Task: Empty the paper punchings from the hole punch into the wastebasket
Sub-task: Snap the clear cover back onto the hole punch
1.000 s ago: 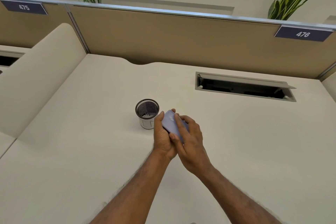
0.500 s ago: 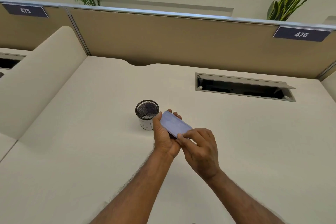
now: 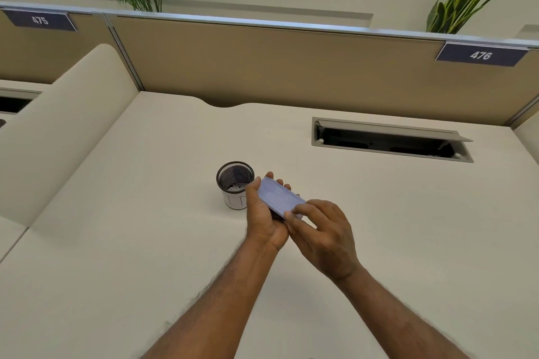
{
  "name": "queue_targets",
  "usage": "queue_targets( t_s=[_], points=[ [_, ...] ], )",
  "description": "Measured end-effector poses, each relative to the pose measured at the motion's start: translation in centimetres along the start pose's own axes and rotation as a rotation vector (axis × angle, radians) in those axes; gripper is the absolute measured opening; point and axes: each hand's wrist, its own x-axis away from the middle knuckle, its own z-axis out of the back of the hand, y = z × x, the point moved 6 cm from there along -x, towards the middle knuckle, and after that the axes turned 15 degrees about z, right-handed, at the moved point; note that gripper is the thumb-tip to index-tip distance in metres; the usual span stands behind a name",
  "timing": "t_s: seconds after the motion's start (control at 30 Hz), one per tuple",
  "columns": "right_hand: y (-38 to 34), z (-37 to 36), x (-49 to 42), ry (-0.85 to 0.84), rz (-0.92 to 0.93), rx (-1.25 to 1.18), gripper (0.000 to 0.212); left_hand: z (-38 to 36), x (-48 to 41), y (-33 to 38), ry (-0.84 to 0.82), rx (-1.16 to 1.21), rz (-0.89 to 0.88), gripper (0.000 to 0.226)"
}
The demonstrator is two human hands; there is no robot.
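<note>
A pale lilac hole punch (image 3: 278, 197) is held bottom side up over the desk, just right of a small black mesh wastebasket (image 3: 235, 187). My left hand (image 3: 264, 217) cups the punch from below and from the left. My right hand (image 3: 322, 234) pinches the near right end of its flat base with thumb and fingertips. White paper bits lie inside the wastebasket. The punch's far end sits close to the basket's rim, beside it rather than over the opening.
The cream desk (image 3: 145, 242) is bounded by a tan partition (image 3: 277, 67) at the back and a rounded divider (image 3: 58, 125) at the left. An open cable slot (image 3: 390, 140) is cut into the desk at the back right.
My right hand slid off the top of the punch down to its near end, uncovering the flat lilac base. The punch stayed beside the wastebasket.
</note>
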Motion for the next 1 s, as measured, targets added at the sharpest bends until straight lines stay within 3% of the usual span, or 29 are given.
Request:
queue_targets(
  t_s=[0.23, 0.47, 0.67, 0.9, 1.0],
  points=[
    [0.9, 0.0, 0.0, -0.018, -0.109, -0.085, 0.006, 0.3, -0.1, -0.3, 0.021, -0.086, 0.024, 0.053],
    [1.1, -0.5, -1.3, -0.161, -0.164, -0.113, 0.005, 1.2, -0.1, -0.5, 0.075, -0.032, 0.022, 0.068],
    [1.1, -0.7, -2.5, -0.207, -0.158, -0.159, 0.004, 0.9, 0.1, -1.0, 0.077, -0.018, 0.038, 0.054],
    [1.0, -0.7, -2.6, -0.227, -0.087, -0.076, 0.011, 1.0, -0.2, -1.4, 0.085, -0.078, 0.077, 0.064],
    [2.5, -0.7, -1.9, -0.193, -0.266, -0.149, 0.012, 1.2, -0.1, -1.0, 0.026, -0.104, 0.15, 0.063]
  ],
)
